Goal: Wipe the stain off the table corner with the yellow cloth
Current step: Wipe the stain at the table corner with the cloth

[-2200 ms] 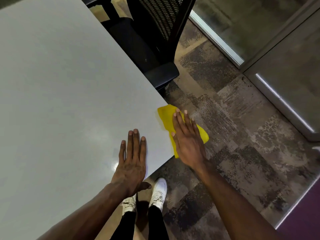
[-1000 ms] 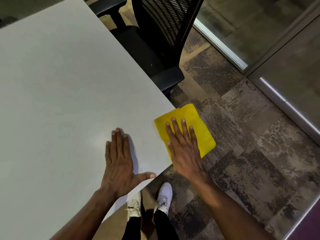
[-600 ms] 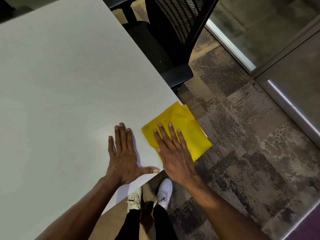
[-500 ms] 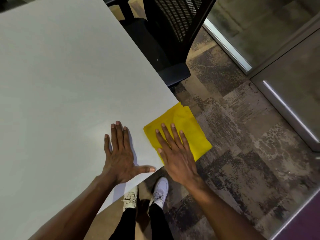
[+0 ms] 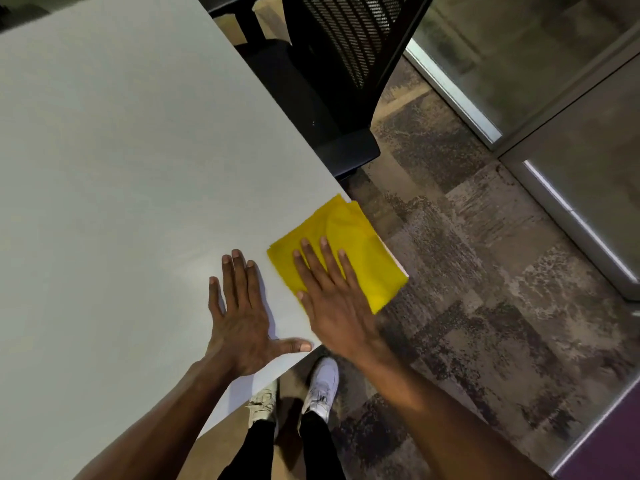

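The yellow cloth (image 5: 349, 251) lies flat on the corner of the table (image 5: 131, 150), right of frame centre, and covers the corner almost entirely; its right and lower edges hang slightly past the tabletop rim. The stain cannot be seen: it is either under the cloth or too faint to tell.

The right hand (image 5: 332, 299) rests palm down on the cloth's lower left part, fingers extended and slightly spread, not closed around the fabric. The left hand (image 5: 239, 317) lies flat on bare tabletop just beside the cloth, fingers together, thumb stretched out along the near edge, holding nothing. The two hands are close but apart.

Step in hand, as judged: the wiping stroke across the corner.

Procedure for a good stroke:
- Keep the whole palm and all fingers loaded on the cloth so it slides with the hand instead of bunching.
- Work in short overlapping passes toward the corner tip at right of centre, then back.
- Keep most of the cloth on the tabletop; if too much overhangs, it may slip off toward the carpet (image 5: 485, 306).
- Hold the left hand planted as a brace, clear of the cloth's path.
- Lift the cloth afterwards to check the surface.
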Motion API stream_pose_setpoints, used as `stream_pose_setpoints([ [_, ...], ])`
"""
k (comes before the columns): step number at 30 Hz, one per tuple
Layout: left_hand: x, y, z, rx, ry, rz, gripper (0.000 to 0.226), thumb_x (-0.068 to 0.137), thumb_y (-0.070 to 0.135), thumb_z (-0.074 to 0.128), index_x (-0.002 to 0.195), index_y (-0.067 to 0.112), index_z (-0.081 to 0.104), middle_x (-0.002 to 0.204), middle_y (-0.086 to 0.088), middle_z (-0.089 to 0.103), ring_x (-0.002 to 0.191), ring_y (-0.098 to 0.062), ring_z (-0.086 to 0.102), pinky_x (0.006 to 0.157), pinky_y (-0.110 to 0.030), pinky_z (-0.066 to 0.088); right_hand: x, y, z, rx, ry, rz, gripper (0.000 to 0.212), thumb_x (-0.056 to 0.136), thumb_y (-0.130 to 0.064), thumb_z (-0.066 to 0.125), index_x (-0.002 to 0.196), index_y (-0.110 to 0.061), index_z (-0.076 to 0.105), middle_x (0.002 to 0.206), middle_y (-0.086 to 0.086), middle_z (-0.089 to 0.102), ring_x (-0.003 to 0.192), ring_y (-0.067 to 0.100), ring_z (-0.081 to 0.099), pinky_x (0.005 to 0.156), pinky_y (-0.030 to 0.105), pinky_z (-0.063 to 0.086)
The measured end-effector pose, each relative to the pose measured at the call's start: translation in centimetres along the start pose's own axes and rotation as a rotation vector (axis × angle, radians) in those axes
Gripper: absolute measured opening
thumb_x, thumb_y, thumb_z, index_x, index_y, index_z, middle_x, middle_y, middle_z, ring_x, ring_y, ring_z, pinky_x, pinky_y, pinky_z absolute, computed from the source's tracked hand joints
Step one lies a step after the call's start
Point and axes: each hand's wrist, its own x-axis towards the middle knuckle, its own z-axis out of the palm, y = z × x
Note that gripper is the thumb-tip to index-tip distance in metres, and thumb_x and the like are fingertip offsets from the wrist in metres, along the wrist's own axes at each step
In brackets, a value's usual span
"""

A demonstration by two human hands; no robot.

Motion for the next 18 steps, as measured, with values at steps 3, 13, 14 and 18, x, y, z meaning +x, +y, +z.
stream_pose_setpoints([
  [3,0.2,-0.1,0.4,-0.008,0.017,0.01,0.172,0.055,0.118,0.034,0.168,-0.003,-0.014,0.178,-0.027,-0.023,0.167,-0.044,-0.02,0.131,-0.076,0.008,-3.8,1.3,-0.3,0.015,0.005,0.09,0.067,0.115,-0.047,0.03,0.172,-0.022,0.007,0.182,0.002,0.0,0.169,0.03,-0.002,0.133,0.058,0.02],
  [13,0.5,-0.3,0.8,-0.021,0.015,0.009,0.172,0.055,0.117,0.04,0.169,-0.001,-0.012,0.179,-0.025,-0.021,0.168,-0.043,-0.018,0.13,-0.078,0.011,-0.3,6.2,-1.9,0.431,0.118,0.86,0.055,0.112,-0.038,0.045,0.153,-0.001,0.047,0.148,0.028,0.052,0.135,0.046,0.052,0.106,0.057,0.048],
  [14,0.4,-0.3,0.8,-0.018,0.009,0.009,0.172,0.056,0.117,0.039,0.169,-0.001,-0.014,0.179,-0.025,-0.022,0.168,-0.043,-0.019,0.13,-0.077,0.01,0.6,6.9,-2.1,0.42,0.114,0.881,0.051,0.112,-0.039,0.044,0.141,0.001,0.056,0.136,0.028,0.06,0.124,0.046,0.058,0.098,0.054,0.05],
  [18,0.4,-0.3,0.5,0.001,-0.014,0.001,0.171,0.056,0.117,0.035,0.167,-0.002,-0.019,0.177,-0.025,-0.029,0.166,-0.043,-0.024,0.131,-0.076,0.005,3.2,9.6,-2.9,0.39,0.084,0.781,0.05,0.114,-0.042,0.036,0.128,-0.004,0.066,0.117,0.027,0.073,0.108,0.047,0.068,0.077,0.045,0.044],
])
